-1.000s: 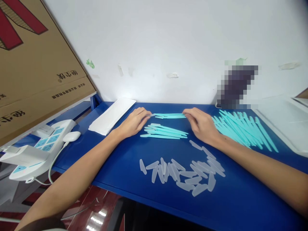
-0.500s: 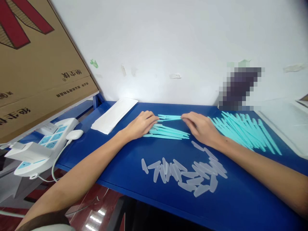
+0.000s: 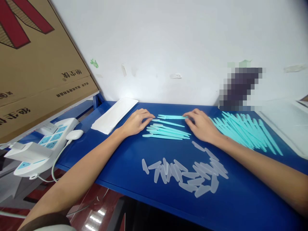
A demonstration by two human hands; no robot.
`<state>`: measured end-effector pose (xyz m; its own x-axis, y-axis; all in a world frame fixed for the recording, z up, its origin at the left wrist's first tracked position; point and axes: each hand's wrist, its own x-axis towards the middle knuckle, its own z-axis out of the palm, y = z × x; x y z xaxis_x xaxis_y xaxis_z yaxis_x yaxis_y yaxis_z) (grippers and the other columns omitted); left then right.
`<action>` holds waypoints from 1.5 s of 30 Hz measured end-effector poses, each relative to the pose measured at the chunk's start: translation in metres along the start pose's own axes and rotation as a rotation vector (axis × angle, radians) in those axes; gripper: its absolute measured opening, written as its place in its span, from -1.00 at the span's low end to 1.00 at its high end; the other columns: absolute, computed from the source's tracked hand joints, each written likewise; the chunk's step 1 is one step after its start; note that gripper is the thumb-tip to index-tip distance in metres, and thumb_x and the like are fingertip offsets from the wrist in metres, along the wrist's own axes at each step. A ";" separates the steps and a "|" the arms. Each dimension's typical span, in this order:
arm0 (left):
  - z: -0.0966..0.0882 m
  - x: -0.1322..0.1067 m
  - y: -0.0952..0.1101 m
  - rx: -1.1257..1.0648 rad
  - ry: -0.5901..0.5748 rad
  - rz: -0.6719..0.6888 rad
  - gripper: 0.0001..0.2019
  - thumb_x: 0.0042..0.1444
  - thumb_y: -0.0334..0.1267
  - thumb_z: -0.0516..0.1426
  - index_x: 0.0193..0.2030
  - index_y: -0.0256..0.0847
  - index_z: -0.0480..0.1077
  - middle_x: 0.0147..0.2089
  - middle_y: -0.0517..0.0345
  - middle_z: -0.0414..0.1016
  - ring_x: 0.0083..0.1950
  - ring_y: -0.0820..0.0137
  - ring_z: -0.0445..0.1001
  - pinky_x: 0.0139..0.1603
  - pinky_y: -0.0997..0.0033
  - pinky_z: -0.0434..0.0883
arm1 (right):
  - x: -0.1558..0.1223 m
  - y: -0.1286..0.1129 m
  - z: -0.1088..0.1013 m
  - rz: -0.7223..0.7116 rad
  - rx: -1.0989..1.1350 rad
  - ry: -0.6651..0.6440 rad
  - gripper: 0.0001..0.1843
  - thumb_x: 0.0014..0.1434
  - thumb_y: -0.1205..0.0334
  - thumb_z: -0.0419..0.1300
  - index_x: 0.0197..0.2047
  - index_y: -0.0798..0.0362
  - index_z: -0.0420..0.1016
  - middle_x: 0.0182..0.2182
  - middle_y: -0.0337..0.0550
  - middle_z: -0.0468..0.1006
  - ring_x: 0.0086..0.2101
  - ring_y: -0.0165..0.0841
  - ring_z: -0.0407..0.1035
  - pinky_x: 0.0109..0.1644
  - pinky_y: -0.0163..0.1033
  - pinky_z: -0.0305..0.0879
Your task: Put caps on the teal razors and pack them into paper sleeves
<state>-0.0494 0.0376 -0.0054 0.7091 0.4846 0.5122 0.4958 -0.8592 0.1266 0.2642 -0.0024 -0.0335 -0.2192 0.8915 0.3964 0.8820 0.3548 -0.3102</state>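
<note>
My left hand is open, thumb and fingers apart, just beyond the left ends of some slim turquoise plastic sticks shaped like eyebrow razors. My right hand is open too, its fingertips at the right ends of the far sticks; whether they touch is hard to tell. Between the hands one turquoise stick lies by itself, slightly slanted. Nearer me is a row of several more turquoise sticks. Many translucent blade-cover-like caps are scattered in front of them.
A large pile of turquoise sticks lies right of my right hand. White folded sheets are at the left on the blue table. A power strip with chargers and a cardboard box stand further left. A wall closes the back.
Both hands have let go of the turquoise stick held between them, and it now lies on the table. The left hand has drawn slightly left; the fingers of both have spread.
</note>
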 end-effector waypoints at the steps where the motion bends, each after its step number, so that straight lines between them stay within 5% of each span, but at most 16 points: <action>1: 0.001 0.000 -0.001 -0.007 0.004 -0.013 -0.74 0.43 -0.26 0.02 0.03 -0.22 0.53 -0.04 -0.03 0.61 -0.05 0.25 0.53 -0.01 0.20 0.45 | 0.001 0.001 0.001 0.012 -0.013 -0.015 -0.62 0.38 0.13 -0.03 0.05 0.05 0.53 -0.08 0.07 0.50 -0.07 -0.03 0.38 0.00 0.09 0.30; 8: 0.010 -0.001 0.002 -0.163 0.080 -0.230 -0.73 0.35 -0.21 0.14 0.11 -0.21 0.50 -0.07 0.03 0.68 -0.09 0.26 0.64 -0.09 0.28 0.51 | 0.004 0.004 0.004 0.059 -0.012 -0.070 -0.73 0.35 0.11 -0.01 -0.15 0.02 0.46 -0.20 0.02 0.44 -0.16 -0.08 0.38 -0.06 0.03 0.29; 15: 0.012 0.001 0.002 -0.271 0.182 -0.427 -0.75 0.26 -0.07 0.23 -0.22 -0.22 0.58 -0.33 0.11 0.66 -0.34 0.34 0.60 -0.29 0.39 0.45 | 0.003 0.003 0.003 0.023 0.033 -0.089 -0.72 0.38 0.05 -0.06 -0.25 -0.02 0.35 -0.21 -0.02 0.45 -0.15 -0.10 0.36 -0.07 0.00 0.19; 20: 0.012 0.001 0.001 -0.137 0.145 -0.374 -0.64 0.41 -0.08 0.03 -0.30 -0.21 0.52 -0.46 0.19 0.54 -0.42 0.39 0.49 -0.29 0.41 0.36 | -0.003 -0.008 -0.006 -0.062 0.080 -0.001 -0.77 0.43 0.09 -0.13 -0.23 -0.03 0.21 -0.38 -0.16 0.45 -0.34 -0.24 0.32 -0.10 -0.07 0.12; 24: 0.012 0.001 0.003 -0.116 0.130 -0.333 -0.60 0.46 -0.12 -0.08 -0.33 -0.21 0.41 -0.45 0.21 0.46 -0.41 0.41 0.44 -0.25 0.42 0.33 | -0.006 -0.013 -0.011 -0.062 0.148 -0.050 -0.81 0.44 0.08 -0.16 -0.18 -0.05 0.15 -0.53 -0.29 0.30 -0.53 -0.32 0.17 -0.32 -0.18 0.08; 37: 0.012 0.003 0.005 -0.067 0.173 -0.211 -0.58 0.47 -0.10 -0.11 -0.29 -0.19 0.44 -0.34 0.08 0.52 -0.28 0.29 0.43 -0.10 0.26 0.34 | -0.006 -0.006 -0.008 -0.142 0.162 -0.025 -0.71 0.45 0.03 -0.15 -0.09 -0.03 0.30 -0.40 -0.15 0.47 -0.46 -0.29 0.28 -0.32 -0.18 0.20; 45: 0.009 0.002 0.005 -0.109 0.142 -0.177 -0.71 0.44 -0.18 -0.01 -0.10 -0.20 0.52 -0.23 0.05 0.60 -0.22 0.30 0.48 -0.12 0.27 0.41 | -0.006 -0.006 -0.007 -0.177 0.153 0.017 -0.63 0.46 0.09 -0.14 0.01 0.01 0.45 -0.13 -0.01 0.60 -0.20 -0.18 0.47 -0.12 -0.13 0.31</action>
<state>-0.0409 0.0357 -0.0109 0.5351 0.6076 0.5869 0.5431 -0.7796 0.3120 0.2632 -0.0119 -0.0283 -0.3569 0.8071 0.4703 0.7563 0.5452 -0.3616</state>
